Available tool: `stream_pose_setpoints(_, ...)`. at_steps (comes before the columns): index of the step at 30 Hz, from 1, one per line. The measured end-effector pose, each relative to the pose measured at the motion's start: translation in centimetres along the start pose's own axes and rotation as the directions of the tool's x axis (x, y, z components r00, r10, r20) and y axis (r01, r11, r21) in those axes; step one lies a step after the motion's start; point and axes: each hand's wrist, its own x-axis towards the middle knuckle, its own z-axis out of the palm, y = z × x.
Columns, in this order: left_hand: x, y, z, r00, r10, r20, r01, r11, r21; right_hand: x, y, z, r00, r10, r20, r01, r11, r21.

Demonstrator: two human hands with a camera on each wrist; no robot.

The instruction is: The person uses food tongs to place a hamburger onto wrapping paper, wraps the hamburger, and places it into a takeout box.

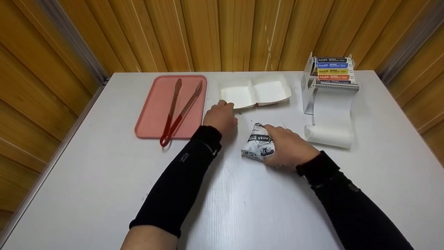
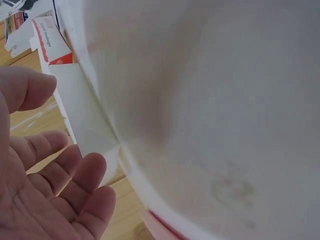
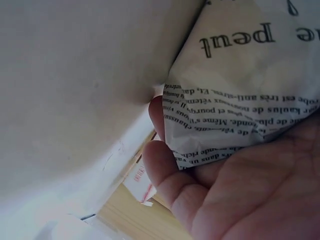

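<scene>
My right hand grips a packet wrapped in newsprint-style paper, its fingers round the right side. Black print covers the wrapping, seen close up on the packet in the right wrist view. My left hand is at the near left corner of an opened white paper box with two shallow halves. The left wrist view has this left hand with thumb and fingers spread apart, loosely bent, beside the box's side. Red trim and the word "Hamburger" show on the box's end.
To the left lies a pink tray with red-handled tongs on it, their handle end over the near edge. At the back right, a stand holds several coloured boxes, and a white paper roll hangs down its front onto the table.
</scene>
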Motion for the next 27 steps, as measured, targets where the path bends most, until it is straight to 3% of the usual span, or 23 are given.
stream_pose_setpoints(6, -1.3, 1.2, -0.3, 0.998, 0.042, -0.045, -0.039, 0.998, 0.059, -0.3, 0.6, -0.3, 1.0, -0.008, 0.003, 0.008, 1.0, -0.004)
stream_pose_setpoints(11, -2.4, 1.8, -1.9, 0.996, 0.085, -0.016, -0.085, 0.996, -0.036, -0.4, 0.9, -0.4, 0.998, -0.055, -0.003, 0.055, 0.998, 0.001)
stream_pose_setpoints(15, -2.6, 0.7, -3.2, 0.997, 0.067, -0.037, -0.071, 0.99, -0.123, -0.4, 1.1, -0.6, 0.998, -0.058, 0.01, 0.058, 0.998, 0.007)
stream_pose_setpoints(18, -2.7, -0.8, -3.4, 0.999, 0.039, -0.036, -0.043, 0.992, -0.119, -0.5, 1.2, -0.7, 0.999, -0.049, 0.019, 0.049, 0.999, -0.009)
stream_pose_setpoints(22, -3.3, -2.5, -2.7, 0.998, 0.058, 0.003, -0.057, 0.994, -0.095, -0.6, 1.2, -0.8, 0.999, -0.038, 0.02, 0.039, 0.998, -0.046)
stream_pose_setpoints(27, -4.1, -2.9, -1.5, 0.997, 0.069, -0.043, -0.074, 0.989, -0.124, -0.6, 1.2, -0.9, 0.999, -0.039, 0.027, 0.041, 0.996, -0.078)
